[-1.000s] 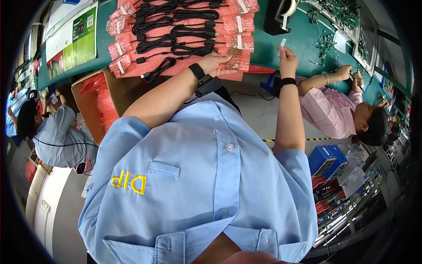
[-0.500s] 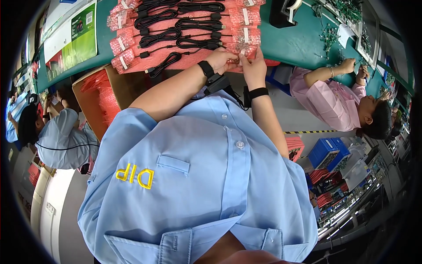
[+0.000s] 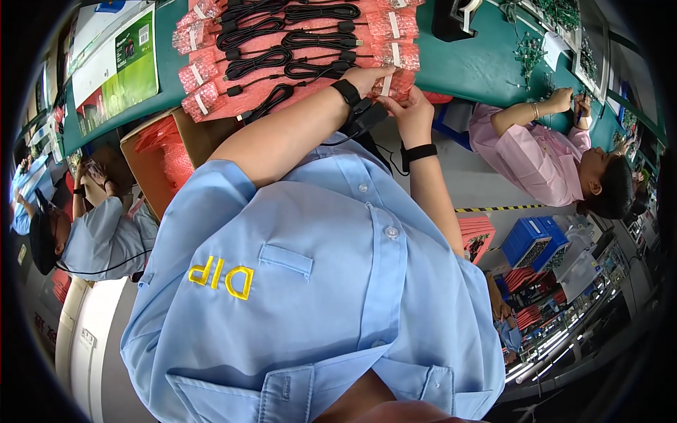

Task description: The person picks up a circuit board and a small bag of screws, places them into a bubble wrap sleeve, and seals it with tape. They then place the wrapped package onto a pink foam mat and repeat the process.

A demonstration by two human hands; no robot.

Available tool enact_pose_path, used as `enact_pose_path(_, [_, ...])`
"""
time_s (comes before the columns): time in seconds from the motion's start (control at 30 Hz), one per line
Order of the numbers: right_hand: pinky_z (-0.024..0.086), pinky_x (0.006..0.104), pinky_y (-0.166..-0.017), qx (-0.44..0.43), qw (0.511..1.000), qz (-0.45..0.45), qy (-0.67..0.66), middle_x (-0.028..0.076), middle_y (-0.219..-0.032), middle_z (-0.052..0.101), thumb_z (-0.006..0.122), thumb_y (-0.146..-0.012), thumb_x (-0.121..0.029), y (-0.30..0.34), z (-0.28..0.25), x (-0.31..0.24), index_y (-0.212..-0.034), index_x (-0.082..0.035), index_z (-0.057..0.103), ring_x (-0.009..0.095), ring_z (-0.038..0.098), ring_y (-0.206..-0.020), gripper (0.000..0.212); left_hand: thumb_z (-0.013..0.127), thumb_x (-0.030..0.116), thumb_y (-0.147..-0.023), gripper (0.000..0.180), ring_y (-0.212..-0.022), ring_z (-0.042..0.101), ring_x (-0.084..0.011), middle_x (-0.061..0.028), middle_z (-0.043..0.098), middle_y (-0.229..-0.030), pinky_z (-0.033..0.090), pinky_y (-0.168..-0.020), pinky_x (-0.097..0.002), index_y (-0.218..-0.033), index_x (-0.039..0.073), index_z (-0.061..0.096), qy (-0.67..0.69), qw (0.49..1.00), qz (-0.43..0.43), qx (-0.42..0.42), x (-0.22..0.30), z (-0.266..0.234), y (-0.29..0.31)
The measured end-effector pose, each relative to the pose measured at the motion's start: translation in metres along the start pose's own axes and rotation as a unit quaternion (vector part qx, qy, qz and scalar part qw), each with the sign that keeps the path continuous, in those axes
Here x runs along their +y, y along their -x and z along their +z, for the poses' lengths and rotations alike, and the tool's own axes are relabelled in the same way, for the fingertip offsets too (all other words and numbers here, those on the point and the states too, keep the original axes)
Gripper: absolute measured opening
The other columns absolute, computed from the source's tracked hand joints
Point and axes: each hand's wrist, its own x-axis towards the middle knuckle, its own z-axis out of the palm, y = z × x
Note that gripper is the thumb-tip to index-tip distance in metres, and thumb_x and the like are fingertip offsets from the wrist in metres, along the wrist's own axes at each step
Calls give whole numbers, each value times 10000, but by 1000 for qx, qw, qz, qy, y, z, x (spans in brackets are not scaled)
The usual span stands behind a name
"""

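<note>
Several black cables (image 3: 308, 68) lie coiled in two columns on pink bubble wrap. Their outer ends run into small pink bubble-wrap packets (image 3: 395, 56) with white strips. At the near right end of the rows, my left hand (image 3: 368, 80) grips the upper left side of the nearest bubble-wrap packet, fingers over its edge. My right hand (image 3: 415, 113) is closed at the same packet's lower right edge, thumb pointing left. The packet's white strip (image 3: 386, 85) shows between the hands. What lies inside the packet cannot be made out.
A tape dispenser (image 3: 455, 17) stands beyond the packets on the green table (image 3: 486, 60). A cardboard box (image 3: 190, 137) with pink wrap is below the table's near left edge. Co-workers sit on both sides; the pink-sleeved one (image 3: 525, 151) handles small parts at the right.
My hands have moved apart from their pinch over the white strip. The left went up to the packet's upper edge; the right moved slightly down and right. The strip is now uncovered.
</note>
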Motion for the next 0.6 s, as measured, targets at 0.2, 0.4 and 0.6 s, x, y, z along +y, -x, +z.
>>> enact_pose_path(0.2, [523, 263, -652, 65, 990, -11, 127, 116, -946, 648, 779, -682, -61, 2, -5, -15, -1015, -2, 569, 168, 647, -768, 398, 572, 192, -886, 230, -743, 660, -250, -134, 661, -900, 552, -632, -353, -1022, 11, 612, 13, 1000, -5, 5, -2, -3, -13])
enact_pose_path(0.4, [509, 305, -791, 102, 935, -233, 248, 110, -1054, 621, 769, -640, -22, 1, -6, -24, -1061, -66, 621, 239, 623, -921, 448, 443, 313, -938, 337, -796, 641, -221, -90, 652, -948, 532, -748, -358, -1102, 55, 586, -52, 997, -51, 0, 4, 3, 5])
enact_pose_path(0.6, [508, 308, -821, 9, 948, -255, 190, 81, -1069, 623, 705, -661, 39, 2, -16, -14, -1035, -91, 664, 253, 616, -950, 398, 448, 409, -910, 419, -906, 611, -247, -103, 627, -996, 495, -812, -423, -1111, 63, 571, -33, 997, -47, 44, 0, 9, 20])
